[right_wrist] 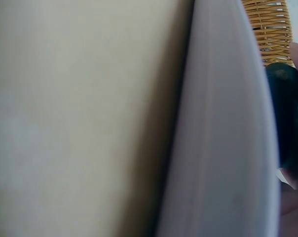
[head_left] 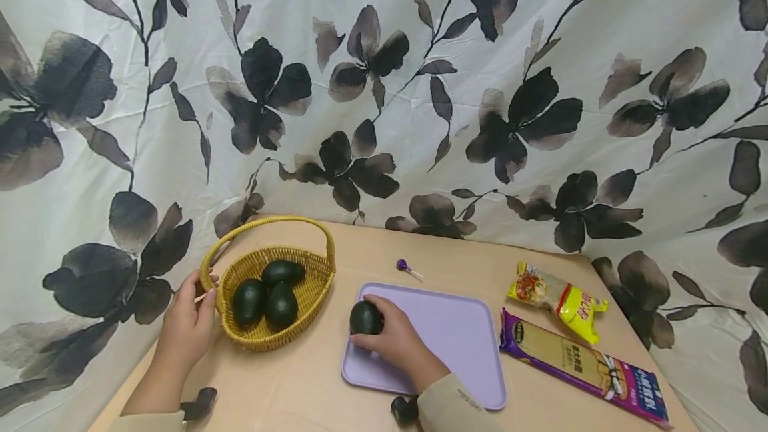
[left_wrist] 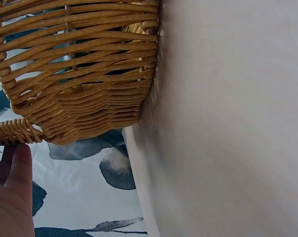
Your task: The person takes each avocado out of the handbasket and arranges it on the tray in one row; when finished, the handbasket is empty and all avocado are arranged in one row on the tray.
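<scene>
My right hand (head_left: 393, 333) grips a dark green avocado (head_left: 365, 318) over the left part of a lilac tray (head_left: 462, 335). In the right wrist view that avocado (right_wrist: 285, 113) shows past the tray's rim (right_wrist: 228, 128), with the fingers around it partly cut off by the frame. At the left, my left hand (head_left: 190, 321) holds the yellow wicker basket (head_left: 315, 295) by the lower end of its arched handle (head_left: 273, 220). Three avocados (head_left: 281, 306) lie inside the basket. Seen from the left wrist, the fingers (left_wrist: 19, 170) touch the handle base (left_wrist: 16, 132) beside the woven wall.
A purple lollipop (head_left: 403, 265) lies behind the tray. To the tray's right are a yellow-and-clear food packet (head_left: 558, 299) and a long purple pasta packet (head_left: 585, 367). A floral curtain (head_left: 420, 99) hangs along the table's back edge.
</scene>
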The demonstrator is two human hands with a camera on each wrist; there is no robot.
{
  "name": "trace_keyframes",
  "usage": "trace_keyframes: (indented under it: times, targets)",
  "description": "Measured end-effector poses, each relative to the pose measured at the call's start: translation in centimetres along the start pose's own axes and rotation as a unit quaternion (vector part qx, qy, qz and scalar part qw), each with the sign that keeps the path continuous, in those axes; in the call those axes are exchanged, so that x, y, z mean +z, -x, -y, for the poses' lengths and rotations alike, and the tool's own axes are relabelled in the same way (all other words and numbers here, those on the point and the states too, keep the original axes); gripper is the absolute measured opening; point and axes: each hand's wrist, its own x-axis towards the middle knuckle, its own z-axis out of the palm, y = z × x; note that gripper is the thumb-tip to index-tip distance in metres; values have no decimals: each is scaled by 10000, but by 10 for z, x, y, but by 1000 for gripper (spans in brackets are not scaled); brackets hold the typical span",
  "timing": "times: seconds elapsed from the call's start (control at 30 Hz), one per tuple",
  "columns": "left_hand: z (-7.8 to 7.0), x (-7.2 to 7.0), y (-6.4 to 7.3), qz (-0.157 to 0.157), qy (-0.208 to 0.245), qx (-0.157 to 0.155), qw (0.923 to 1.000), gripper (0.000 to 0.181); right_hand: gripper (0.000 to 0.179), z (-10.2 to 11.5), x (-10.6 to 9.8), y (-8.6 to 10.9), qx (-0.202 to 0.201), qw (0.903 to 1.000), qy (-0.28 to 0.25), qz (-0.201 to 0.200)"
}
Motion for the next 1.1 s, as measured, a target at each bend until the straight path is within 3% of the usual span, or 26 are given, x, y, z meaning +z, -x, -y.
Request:
trace_keyframes:
  times: [0.63,1.1]
  targets:
    - [3,2,-3,92,60,64,9999,44,79,3,-8,3,-382,9992,141,-55]
    - [6,1,3,9,18,77,10000,44,71,25,-10,3,-373,9986,-360,-140]
